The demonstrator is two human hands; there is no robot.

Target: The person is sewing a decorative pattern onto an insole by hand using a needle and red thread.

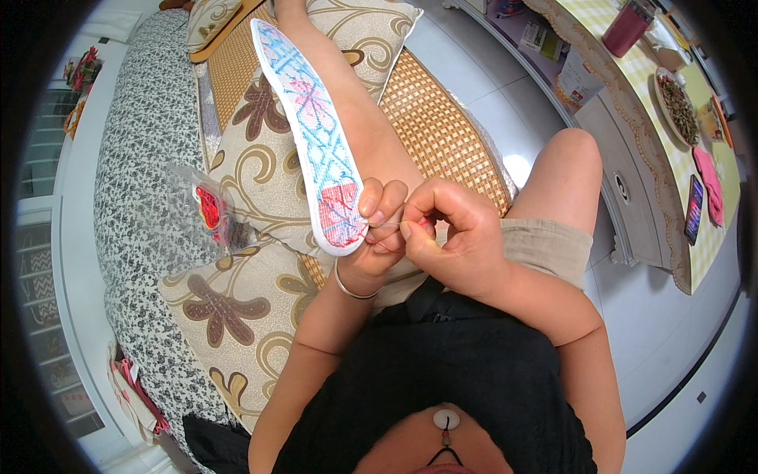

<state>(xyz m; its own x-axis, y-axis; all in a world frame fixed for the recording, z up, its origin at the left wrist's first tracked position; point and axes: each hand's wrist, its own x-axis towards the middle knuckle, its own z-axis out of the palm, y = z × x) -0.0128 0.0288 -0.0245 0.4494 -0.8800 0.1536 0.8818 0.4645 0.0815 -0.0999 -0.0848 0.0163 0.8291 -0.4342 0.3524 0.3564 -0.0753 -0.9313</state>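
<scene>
A long white-edged insole (316, 138) with blue, pink and red stitching stretches up and away over my bare leg. My left hand (380, 217) grips its near right edge, thumb and fingers closed by the red-stitched end. Red thread (369, 238) runs from that edge in by my left fingers. Close against them, my right hand (456, 233) is closed in a pinch. A thin, pale sliver that looks like a needle (390, 224) spans the gap between the two hands; its right end goes into the right fingertips. The insole's underside is hidden.
A clear plastic bag (212, 212) with red thread lies on the patterned cushion cover (229, 312) at the left. To the right stands a cabinet-table with a checked cloth (714, 257), holding a phone (694, 209), a pink cloth (709, 186), a plate of food (677, 107) and a dark red cup (628, 28).
</scene>
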